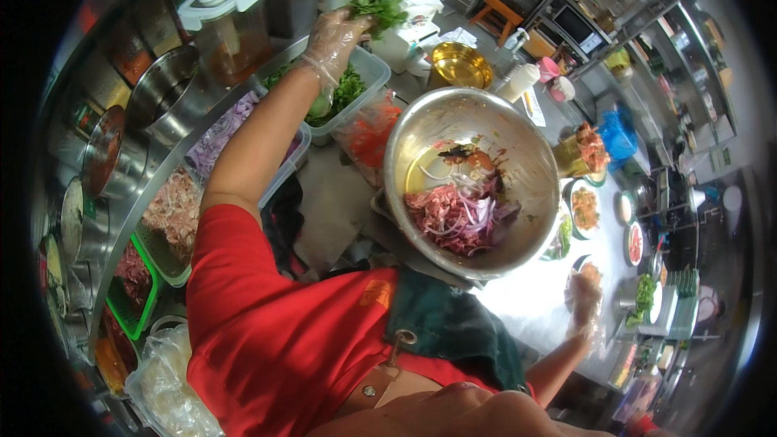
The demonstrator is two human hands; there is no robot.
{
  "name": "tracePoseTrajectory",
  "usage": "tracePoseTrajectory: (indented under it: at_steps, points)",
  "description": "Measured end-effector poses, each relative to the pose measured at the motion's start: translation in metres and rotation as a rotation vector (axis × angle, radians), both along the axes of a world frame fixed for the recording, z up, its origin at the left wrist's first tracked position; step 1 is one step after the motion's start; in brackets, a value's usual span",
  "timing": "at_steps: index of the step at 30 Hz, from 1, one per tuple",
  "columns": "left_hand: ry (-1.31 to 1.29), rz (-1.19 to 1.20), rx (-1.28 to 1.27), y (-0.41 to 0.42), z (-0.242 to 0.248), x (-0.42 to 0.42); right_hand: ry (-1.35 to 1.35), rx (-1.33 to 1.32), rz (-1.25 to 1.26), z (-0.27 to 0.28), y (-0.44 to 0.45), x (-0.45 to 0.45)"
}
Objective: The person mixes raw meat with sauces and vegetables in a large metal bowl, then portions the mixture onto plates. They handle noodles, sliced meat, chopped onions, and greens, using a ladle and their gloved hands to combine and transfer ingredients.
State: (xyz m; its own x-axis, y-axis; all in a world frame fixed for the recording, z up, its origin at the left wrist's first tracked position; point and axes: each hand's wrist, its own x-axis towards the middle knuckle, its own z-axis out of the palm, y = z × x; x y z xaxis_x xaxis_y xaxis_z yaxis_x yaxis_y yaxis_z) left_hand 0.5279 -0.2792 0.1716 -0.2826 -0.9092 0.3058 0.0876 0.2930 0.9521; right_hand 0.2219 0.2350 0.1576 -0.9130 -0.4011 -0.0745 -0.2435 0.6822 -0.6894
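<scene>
My left hand (334,42), in a clear plastic glove, grips a bunch of leafy green herbs (382,11). It is raised over a plastic tub (377,70) of more greens. A large steel mixing bowl (540,152) stands before me, holding raw sliced meat (437,209), sliced purple onion (479,209), yellowish oil and dark sauce. Off to the right, over the brightly lit steel table, is my right hand (584,297), also gloved. It is beside or over a small plate of food; its fingers are blurred, and whether it holds anything does not show.
Left of me are tubs of sliced onion (221,133) and raw meat (173,200), below a shelf with steel pots (170,91). A bag of red food (367,133) and a golden pot (461,64) stand near the bowl. Plated food (584,209) and stacked plates (680,303) are rightward.
</scene>
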Motion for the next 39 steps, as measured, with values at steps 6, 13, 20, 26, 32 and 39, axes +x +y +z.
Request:
tracePoseTrajectory:
  at_steps: [6,13,20,26,32,39]
  points:
    - [-0.133,-0.656,-0.269,0.122,0.015,-0.06,-0.049,0.0,-0.008,0.001,0.015,-0.001]
    - [-0.841,-0.918,-0.646,0.133,0.018,-0.09,-0.05,0.04,-0.077,0.019,0.016,0.013]
    - [-0.599,-0.946,-0.348,0.093,-0.023,-0.112,-0.056,0.054,-0.036,0.001,0.024,0.01]
    - [-0.669,-0.287,-0.411,-0.05,-0.066,-0.147,-0.085,0.058,-0.077,-0.003,0.029,0.01]
    - [-1.064,-0.282,-0.525,-0.099,-0.146,-0.193,-0.172,0.083,-0.116,-0.013,0.031,0.015]
    - [-0.444,-0.946,0.29,-0.122,-0.207,-0.222,-0.16,0.132,-0.08,-0.015,0.031,0.016]
